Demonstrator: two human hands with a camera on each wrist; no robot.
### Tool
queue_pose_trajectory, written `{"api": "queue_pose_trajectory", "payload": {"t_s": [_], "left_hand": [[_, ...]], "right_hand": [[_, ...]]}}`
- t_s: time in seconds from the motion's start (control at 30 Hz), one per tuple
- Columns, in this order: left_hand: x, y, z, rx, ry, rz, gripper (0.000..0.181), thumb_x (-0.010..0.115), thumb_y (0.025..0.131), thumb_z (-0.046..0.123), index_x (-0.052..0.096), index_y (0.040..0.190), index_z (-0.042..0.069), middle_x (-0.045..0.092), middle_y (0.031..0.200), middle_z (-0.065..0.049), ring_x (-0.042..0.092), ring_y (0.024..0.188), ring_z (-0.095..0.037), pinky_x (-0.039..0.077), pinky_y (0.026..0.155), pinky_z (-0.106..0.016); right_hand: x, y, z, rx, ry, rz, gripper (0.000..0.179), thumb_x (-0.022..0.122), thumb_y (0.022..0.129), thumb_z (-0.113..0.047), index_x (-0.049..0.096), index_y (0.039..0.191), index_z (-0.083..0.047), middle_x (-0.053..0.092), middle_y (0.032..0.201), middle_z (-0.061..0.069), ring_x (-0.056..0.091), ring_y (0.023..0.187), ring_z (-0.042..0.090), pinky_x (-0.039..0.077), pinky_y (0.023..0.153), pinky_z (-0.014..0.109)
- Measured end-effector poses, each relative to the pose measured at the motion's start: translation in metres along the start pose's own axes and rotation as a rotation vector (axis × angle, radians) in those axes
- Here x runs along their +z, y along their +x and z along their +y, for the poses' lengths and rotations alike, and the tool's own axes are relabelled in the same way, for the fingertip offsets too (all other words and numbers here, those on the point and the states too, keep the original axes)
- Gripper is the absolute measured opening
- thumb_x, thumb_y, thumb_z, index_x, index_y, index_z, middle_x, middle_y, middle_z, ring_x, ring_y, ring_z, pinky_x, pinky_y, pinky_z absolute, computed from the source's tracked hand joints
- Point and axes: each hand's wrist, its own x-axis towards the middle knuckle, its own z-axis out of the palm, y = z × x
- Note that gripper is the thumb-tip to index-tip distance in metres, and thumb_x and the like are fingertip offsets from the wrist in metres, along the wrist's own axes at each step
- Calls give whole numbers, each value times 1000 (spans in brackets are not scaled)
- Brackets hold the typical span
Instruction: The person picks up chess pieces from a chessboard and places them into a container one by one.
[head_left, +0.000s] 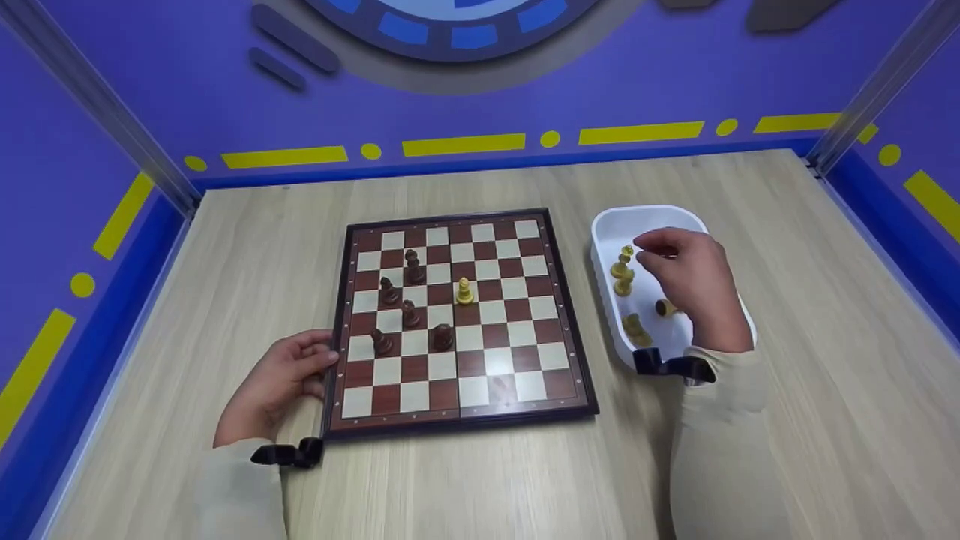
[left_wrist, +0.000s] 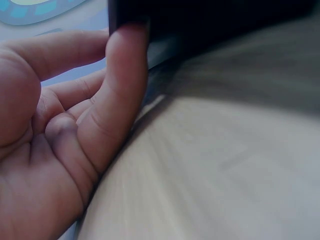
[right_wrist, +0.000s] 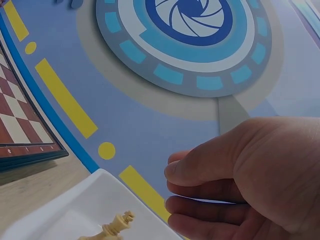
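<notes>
My left hand (head_left: 281, 379) holds the left edge of a chessboard (head_left: 589, 390), thumb and fingers against its dark rim. In the left wrist view, a bent finger (left_wrist: 117, 95) touches that rim. My right hand (head_left: 694, 277) is over a white tray (head_left: 652, 214), its thumb and fingertips close together with no piece visible between them. Just left of the fingertips lies a yellow chess king (head_left: 621, 262), topped by a cross in the right wrist view. A yellow pawn-like piece (head_left: 465, 291) stands on the board near several dark brown pieces, including a taller one (head_left: 413, 268).
More yellow chess pieces lie in the tray, among them one pair (head_left: 635, 330) near its front and one on its side (head_left: 664, 307) partly behind my hand. A blue panel wall (head_left: 480, 105) encloses the wooden table (head_left: 480, 487) at the back and sides.
</notes>
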Motion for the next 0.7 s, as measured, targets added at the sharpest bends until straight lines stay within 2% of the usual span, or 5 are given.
{"api": "queue_pose_trajectory", "payload": {"t_s": [0.2, 0.5, 0.7], "left_hand": [[0, 0, -1, -13, -3, 12, 51, 60, 95, 10, 40, 139, -5, 65, 89, 4, 64, 59, -9, 57, 51, -27], [0, 1, -1, -10, 7, 20, 50, 61, 94, 10, 42, 138, -5, 65, 90, 3, 63, 58, -8, 55, 50, -26], [0, 1, -1, -18, 8, 22, 51, 61, 95, 10, 41, 139, -5, 64, 90, 3, 63, 59, -9, 56, 51, -27]], "right_hand": [[2, 0, -2, -11, 0, -15, 23, 59, 93, -15, 70, 110, -3, 70, 106, 15, 62, 95, 26, 48, 82, 36], [8, 1, -8, -29, 5, -46, 24, 61, 93, -19, 70, 111, -5, 70, 107, 14, 63, 95, 26, 47, 74, 33], [16, 1, -13, -36, 33, -66, 25, 61, 92, -17, 69, 112, -4, 70, 106, 15, 64, 95, 28, 49, 80, 37]]}}
